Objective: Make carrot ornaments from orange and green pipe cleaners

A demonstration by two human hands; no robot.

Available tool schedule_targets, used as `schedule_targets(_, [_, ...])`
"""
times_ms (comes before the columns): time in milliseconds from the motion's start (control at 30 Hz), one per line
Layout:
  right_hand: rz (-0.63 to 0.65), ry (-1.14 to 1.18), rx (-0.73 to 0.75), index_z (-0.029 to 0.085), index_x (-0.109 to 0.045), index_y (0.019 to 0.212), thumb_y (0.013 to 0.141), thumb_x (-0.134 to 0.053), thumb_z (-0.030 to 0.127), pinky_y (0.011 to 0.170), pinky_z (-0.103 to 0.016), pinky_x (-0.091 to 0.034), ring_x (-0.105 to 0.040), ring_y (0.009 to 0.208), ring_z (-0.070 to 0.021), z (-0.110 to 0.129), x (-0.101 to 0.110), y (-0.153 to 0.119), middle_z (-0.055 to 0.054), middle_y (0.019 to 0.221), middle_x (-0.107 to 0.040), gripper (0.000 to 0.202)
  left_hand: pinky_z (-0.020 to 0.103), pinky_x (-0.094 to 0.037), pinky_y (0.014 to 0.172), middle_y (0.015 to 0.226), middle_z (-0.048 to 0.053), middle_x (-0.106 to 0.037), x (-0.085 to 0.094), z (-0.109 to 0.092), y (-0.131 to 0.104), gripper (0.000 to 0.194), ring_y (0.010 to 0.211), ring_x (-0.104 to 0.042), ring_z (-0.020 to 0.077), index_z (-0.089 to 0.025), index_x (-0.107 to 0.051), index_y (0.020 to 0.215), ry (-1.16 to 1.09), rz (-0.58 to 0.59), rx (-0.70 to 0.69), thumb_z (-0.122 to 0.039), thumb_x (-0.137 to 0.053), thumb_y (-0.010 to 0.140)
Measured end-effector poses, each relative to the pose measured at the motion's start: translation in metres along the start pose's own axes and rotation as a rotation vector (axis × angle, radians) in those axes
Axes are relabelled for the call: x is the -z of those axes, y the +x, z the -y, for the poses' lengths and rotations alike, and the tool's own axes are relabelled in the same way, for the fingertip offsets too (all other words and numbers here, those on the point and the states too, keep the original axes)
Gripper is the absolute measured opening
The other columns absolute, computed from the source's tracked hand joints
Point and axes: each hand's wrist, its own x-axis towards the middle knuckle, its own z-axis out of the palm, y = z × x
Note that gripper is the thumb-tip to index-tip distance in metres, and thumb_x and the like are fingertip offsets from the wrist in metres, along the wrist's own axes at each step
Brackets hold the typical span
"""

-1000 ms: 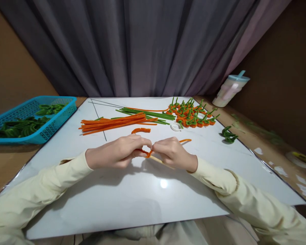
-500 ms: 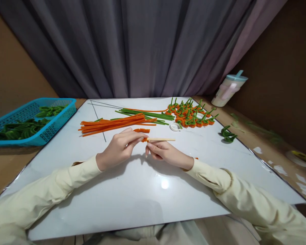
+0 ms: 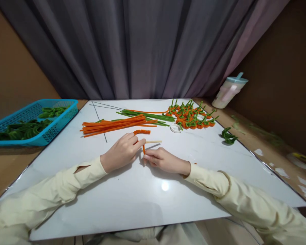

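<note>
Head view, the only one we hold.

Left hand: one, grip clamped on a pale stick, whose free end juts out to the right. Right hand: one, fingertips pinched together on the lower end of an orange strip. The strip runs taut and near upright between the two hands, above the middle of the white surface. Whether it is wound on the stick we cannot tell; the left fingers cover that part.

Risks, as we judge them: too hard a pull from the right hand could draw the strip out of the left grip; a slack pull could leave any winding loose and uneven; a loosened left pinch could let the stick turn or slide. The loose orange piece lies just beyond the left hand, where a stray knuckle might shove it.

Materials: the strip looks fuzzy and bendable, like chenille stem; the stick smooth, straight, apparently wooden. The loose piece is thicker, gently curved, ridged along its edge. Beyond it, we list an orange bundle of straight stems, partly over green stems; a white ring, smooth; an orange and green cluster, plump bodies with upright stalks; green curls, soft-looking, at the right; and a blue basket, perforated, seemingly plastic, holding more green pieces.
</note>
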Motion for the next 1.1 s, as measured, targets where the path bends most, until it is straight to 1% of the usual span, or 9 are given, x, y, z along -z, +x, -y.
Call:
schedule_targets(100, [0.016,-0.049,0.057,0.014,-0.054,0.074,0.092,-0.036,0.029,0.059,-0.021,-0.034,-0.04,0.055,-0.0086,-0.002,0.0,0.001,0.003,0.059,-0.043,0.029,0.031,-0.036,0.061,0.068,0.006,-0.051,0.001,-0.002,0.001,0.031,0.066,-0.044,0.0206,-0.013,-0.058,0.091,0.025,0.043,0.006,0.0,-0.036,0.072])
schedule_targets(267, [0.004,0.088,-0.006,0.014,-0.054,0.073,0.092,-0.035,0.034,0.052,-0.02,-0.032,-0.035,0.049,-0.0082,0.0,-0.001,0.002,0.005,0.053,-0.038,0.034,0.031,-0.037,0.063,0.067,0.006,-0.052,0.017,0.008,0.005,0.03,0.068,-0.047,0.021,-0.014,-0.055,0.085,-0.04,0.147,0.008,0.003,-0.039,0.066])
schedule_targets(367, [-0.108,0.052,0.001,0.015,-0.052,0.07,0.091,-0.035,0.032,0.051,-0.02,-0.031,-0.034,0.048,-0.008,0.001,-0.004,-0.001,0.005,0.051,-0.038,0.032,0.029,-0.035,0.06,0.067,0.005,-0.052,0.033,0.016,0.006,0.027,0.067,-0.047,0.0202,-0.015,-0.055,0.079,-0.039,0.211,-0.025,0.003,-0.042,0.062])
schedule_targets(500, [-0.354,-0.186,0.165,0.018,-0.044,0.067,0.083,-0.037,0.017,0.052,-0.02,-0.03,-0.035,0.049,-0.0082,0.0,-0.01,-0.008,0.004,0.054,-0.041,0.018,0.026,-0.033,0.056,0.064,0.003,-0.05,0.055,0.021,0.007,0.027,0.062,-0.046,0.0177,-0.015,-0.056,0.077,-0.122,0.29,-0.132,0.002,-0.044,0.061])
schedule_targets(600, [-0.357,-0.349,0.309,0.019,-0.042,0.068,0.074,-0.037,0.009,0.05,-0.02,-0.027,-0.034,0.048,-0.0091,-0.004,-0.012,-0.011,0.003,0.055,-0.042,0.013,0.025,-0.031,0.052,0.06,0.002,-0.05,0.066,0.023,0.009,0.028,0.059,-0.045,0.016,-0.016,-0.057,0.076,-0.282,0.366,-0.201,0.004,-0.042,0.063])
schedule_targets(700, [-0.317,-0.425,0.371,0.02,-0.042,0.07,0.072,-0.036,0.008,0.049,-0.021,-0.026,-0.034,0.049,-0.0102,-0.008,-0.012,-0.01,0.002,0.056,-0.044,0.014,0.023,-0.033,0.054,0.058,0.0,-0.052,0.07,0.026,0.011,0.026,0.057,-0.046,0.0133,-0.017,-0.057,0.069,-0.536,0.422,-0.213,0.003,-0.04,0.072])
schedule_targets(900, [-0.27,-0.321,0.32,0.02,-0.044,0.07,0.078,-0.035,0.013,0.05,-0.021,-0.027,-0.035,0.049,-0.01,-0.004,-0.007,-0.008,0.003,0.056,-0.043,0.014,0.02,-0.04,0.063,0.072,0.004,-0.063,0.062,0.028,0.013,0.023,0.065,-0.055,0.0115,-0.014,-0.063,0.086,-0.906,0.316,-0.132,-0.018,-0.04,0.09])
schedule_targets(1033, [-0.294,-0.032,0.152,0.019,-0.043,0.065,0.08,-0.043,0.021,0.05,-0.02,-0.026,-0.031,0.048,-0.0081,0.004,-0.005,-0.007,0.005,0.052,-0.037,0.015,0.018,-0.041,0.058,0.073,0.002,-0.062,0.052,0.022,0.012,0.022,0.06,-0.053,0.0095,-0.014,-0.058,0.097,-0.907,0.166,0.027,-0.022,-0.039,0.091])
schedule_targets(1100, [-0.287,0.198,0.072,0.018,-0.043,0.064,0.081,-0.043,0.022,0.048,-0.021,-0.025,-0.029,0.047,-0.0077,0.008,-0.007,-0.005,0.006,0.051,-0.035,0.018,0.019,-0.041,0.058,0.072,0.002,-0.06,0.045,0.02,0.011,0.024,0.058,-0.051,0.0095,-0.014,-0.054,0.108,-0.83,0.052,0.045,-0.019,-0.038,0.091])
